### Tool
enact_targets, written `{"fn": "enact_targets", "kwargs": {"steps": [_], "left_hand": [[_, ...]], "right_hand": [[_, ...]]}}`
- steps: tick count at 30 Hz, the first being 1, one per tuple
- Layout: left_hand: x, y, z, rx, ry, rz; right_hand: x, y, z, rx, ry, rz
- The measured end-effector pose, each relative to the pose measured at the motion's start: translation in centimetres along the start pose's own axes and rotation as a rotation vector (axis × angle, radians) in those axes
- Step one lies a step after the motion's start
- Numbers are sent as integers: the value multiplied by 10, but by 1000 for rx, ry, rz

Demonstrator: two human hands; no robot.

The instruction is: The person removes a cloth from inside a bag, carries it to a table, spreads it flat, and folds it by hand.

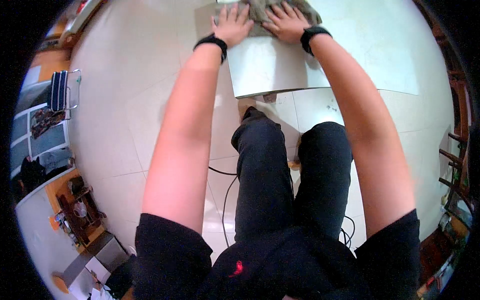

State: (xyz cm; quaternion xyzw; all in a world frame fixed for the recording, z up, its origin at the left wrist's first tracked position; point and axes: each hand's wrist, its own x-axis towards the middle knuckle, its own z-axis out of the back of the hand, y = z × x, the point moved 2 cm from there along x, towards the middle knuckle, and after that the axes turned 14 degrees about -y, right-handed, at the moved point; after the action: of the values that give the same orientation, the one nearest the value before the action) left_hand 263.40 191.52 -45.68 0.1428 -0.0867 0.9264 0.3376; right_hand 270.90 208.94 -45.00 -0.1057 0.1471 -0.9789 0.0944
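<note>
Both arms reach forward over a white table point(270, 65). My left hand point(232, 25) lies flat with its fingers spread, on the left part of a grey-brown cloth point(257, 12) near the top of the view. On the cloth's right part rests my right hand point(286, 22), palm down, fingers apart. Each wrist wears a black band. The cloth looks crumpled between the two hands, and its far edge is cut off by the top of the view.
Below the table edge are my legs in dark trousers point(265, 180) and a black cable point(226, 205) on the tiled floor point(120, 125). A striped folding seat point(59, 91) stands at the left, dark wooden chairs point(452, 160) at the right.
</note>
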Motion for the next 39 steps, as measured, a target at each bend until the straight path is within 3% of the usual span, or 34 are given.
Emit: {"fn": "enact_targets", "kwargs": {"steps": [2,3,7,8,10,12,14,15,17,18,21,23,26,33,39], "left_hand": [[-20,-24,20,78,125,36],[-30,-33,24,105,157,36],[-86,-76,70,82,207,43],[-98,-88,82,75,269,31],[-105,-107,116,38,490,-26],[-109,-135,164,-140,601,-25],[-106,-159,200,-223,473,-42],[-99,-159,196,-345,388,-84],[-83,-179,218,-701,279,-39],[-88,-215,277,-762,369,109],[-79,-246,319,-899,266,123],[-76,-266,337,-1077,338,230],[-90,-289,374,-1088,210,79],[-82,-315,406,-1183,21,-1],[-78,-316,407,-1314,-17,75]], "right_hand": [[-19,3,6,242,15,-71],[-34,9,27,162,30,-94],[-91,24,68,486,-26,-108],[-106,24,58,512,-163,-56],[-134,6,120,821,126,-262],[-158,-11,134,938,-70,-383],[-177,-35,165,1201,-295,-522],[-179,-51,176,1216,-445,-470],[-197,-78,241,1369,-504,-421],[-204,-91,261,1423,-506,-388],[-242,-106,339,1319,-676,-198],[-267,-114,376,1269,-733,-169],[-297,-116,410,1154,-712,-203],[-335,-156,389,755,-740,-414],[-332,-163,356,935,-588,-560]]}}
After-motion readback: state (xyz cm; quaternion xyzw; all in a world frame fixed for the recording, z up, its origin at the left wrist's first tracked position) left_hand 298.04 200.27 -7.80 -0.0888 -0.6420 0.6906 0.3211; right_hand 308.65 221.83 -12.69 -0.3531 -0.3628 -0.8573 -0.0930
